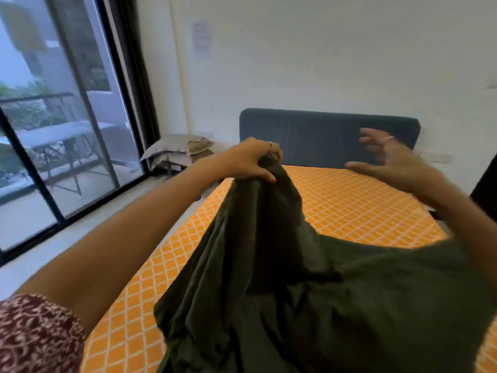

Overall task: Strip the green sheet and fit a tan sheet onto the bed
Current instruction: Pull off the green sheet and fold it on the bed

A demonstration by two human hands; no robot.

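The bare orange quilted mattress (349, 211) fills the view. The left hand (250, 162) grips the green sheet (282, 278), lifted above the mattress; the right hand (390, 160) hovers empty, fingers spread. It should catch another fold to gather the sheet evenly.

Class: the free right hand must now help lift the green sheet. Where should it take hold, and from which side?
Probably the raised fold of the green sheet just below the left hand, which grips its bunched peak. The open right hand hovers to the right, so it should come in from there; fabric hangs loose there, easy to pinch.
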